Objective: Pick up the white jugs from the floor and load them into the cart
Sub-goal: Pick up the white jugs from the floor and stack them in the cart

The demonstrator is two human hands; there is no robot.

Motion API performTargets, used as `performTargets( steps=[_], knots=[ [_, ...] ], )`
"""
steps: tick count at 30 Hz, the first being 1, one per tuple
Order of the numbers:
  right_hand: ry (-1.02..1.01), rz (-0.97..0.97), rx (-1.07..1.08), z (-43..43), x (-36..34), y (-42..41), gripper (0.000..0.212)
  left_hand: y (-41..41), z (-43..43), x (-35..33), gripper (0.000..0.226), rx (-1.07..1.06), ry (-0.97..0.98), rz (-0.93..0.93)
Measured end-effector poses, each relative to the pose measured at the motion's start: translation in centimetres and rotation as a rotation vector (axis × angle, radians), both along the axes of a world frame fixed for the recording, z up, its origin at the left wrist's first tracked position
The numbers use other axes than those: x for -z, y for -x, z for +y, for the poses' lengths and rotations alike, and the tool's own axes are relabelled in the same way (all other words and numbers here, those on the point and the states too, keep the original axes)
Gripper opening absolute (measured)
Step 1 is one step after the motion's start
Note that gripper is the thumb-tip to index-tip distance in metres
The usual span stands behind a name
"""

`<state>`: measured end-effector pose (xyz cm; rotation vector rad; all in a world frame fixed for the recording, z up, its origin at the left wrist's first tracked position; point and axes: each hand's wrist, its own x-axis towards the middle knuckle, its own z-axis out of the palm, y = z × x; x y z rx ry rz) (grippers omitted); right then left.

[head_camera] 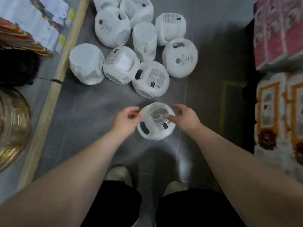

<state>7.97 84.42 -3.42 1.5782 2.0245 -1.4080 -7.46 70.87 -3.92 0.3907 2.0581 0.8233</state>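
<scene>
Left hand (127,119): fingers (136,114) loosely curled, thumb close to forefinger, at the left edge of the nearest jug (156,122). Contact: cannot tell.
Right hand (184,117): fingers slightly spread and bent, over the jug's right side. No closed grip visible.
The jug lies on its side between both sets of fingertips on the grey floor (91,112), handle toward the person.
Beyond the fingertips: other white jugs (150,78) clustered on the floor.
Far left of the fingers: a wooden strip (54,89).

A: Head camera, position?
B: Worn on head; faces forward and steeply down at the floor (91,112); wide-angle; nearest jug (155,134) close, mid-frame; left arm (73,177) and right arm (237,161) enter from bottom edge.
</scene>
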Motion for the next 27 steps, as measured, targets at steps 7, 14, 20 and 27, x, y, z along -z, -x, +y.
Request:
performTargets(
  steps=[7,14,20,27],
  knots=[
    [0.127,0.026,-0.101,3.8,15.1,2.6,0.092,1.3,2.5,14.5,0.059,-0.003,0.087,-0.037],
    [0.416,0.161,0.109,4.7,18.4,2.2,0.097,1.1,2.4,18.9,0.085,-0.023,-0.007,-0.245],
    [0.408,0.226,0.242,2.0,11.4,0.9,0.125,1.7,2.2,10.7,0.057,0.007,-0.024,-0.185],
    [0.391,0.298,0.208,0.0,-9.4,2.2,0.13,3.5,0.1,-10.6,0.068,-0.036,-0.116,-0.196]
  ],
)
